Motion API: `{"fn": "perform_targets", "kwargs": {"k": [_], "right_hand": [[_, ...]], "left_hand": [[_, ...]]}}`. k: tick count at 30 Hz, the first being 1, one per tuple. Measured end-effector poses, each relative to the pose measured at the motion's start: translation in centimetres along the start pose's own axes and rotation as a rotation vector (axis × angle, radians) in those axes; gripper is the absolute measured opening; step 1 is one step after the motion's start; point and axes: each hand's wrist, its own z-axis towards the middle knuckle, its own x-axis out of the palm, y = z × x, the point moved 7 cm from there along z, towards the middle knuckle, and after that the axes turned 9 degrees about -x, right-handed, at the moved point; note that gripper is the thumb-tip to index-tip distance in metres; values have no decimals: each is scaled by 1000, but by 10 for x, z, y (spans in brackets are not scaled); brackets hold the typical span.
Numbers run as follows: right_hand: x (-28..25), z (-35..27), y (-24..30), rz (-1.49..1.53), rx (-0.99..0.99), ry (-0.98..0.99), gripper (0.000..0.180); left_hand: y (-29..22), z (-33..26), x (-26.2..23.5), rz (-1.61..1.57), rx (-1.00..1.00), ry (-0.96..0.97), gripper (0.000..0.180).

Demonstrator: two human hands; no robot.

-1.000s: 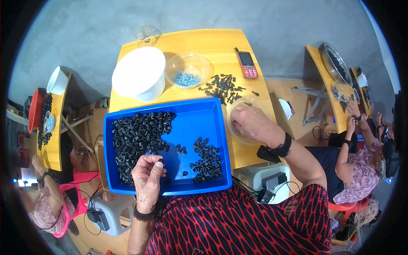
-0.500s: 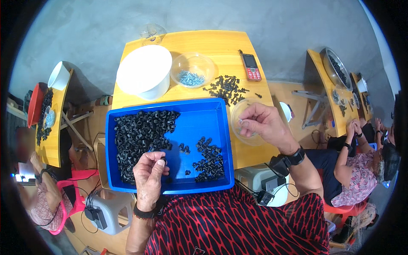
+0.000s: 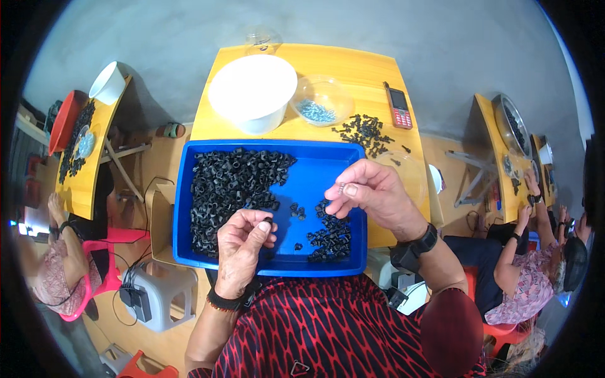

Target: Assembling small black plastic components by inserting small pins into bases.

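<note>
My left hand (image 3: 242,249) is closed over the near side of a blue tray (image 3: 315,169), pinching a small black plastic part (image 3: 268,220). Above the tray's right side, my right hand (image 3: 381,192) holds what looks like a tiny metal spring (image 3: 341,187) between thumb and fingertips. The two hands are apart. A large heap of black plastic parts (image 3: 227,183) fills the tray's left side. Several more black parts (image 3: 331,239) lie at the right, partly hidden under my right hand. A shallow clear bowl (image 3: 413,173) sits just beyond that hand.
Behind the tray stand a white bucket (image 3: 252,94) and a clear bowl of small bluish metal pieces (image 3: 317,112). Loose black pieces (image 3: 365,133) and a red phone (image 3: 399,108) lie on the yellow table (image 3: 353,57). Other people sit at tables on both sides.
My right hand has moved left from the clear bowl to above the tray, with the spring in its fingers. My left hand keeps its pinch on the black part. The view has shifted.
</note>
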Motion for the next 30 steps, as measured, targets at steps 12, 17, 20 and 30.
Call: {"fn": "perform_targets", "kwargs": {"k": [12,17,20,30], "right_hand": [[37,21,-24,-91,7,91,8],[49,26,-26,-137,-47,135,9],[51,27,-29,-139,-53,144,9],[55,30,-25,-199,-110,168,9]], "left_hand": [[1,-1,0,54,-44,44,19],[1,-2,0,101,-42,51,17],[1,-2,1,93,-43,59,16],[1,-1,0,127,-16,59,16]]}}
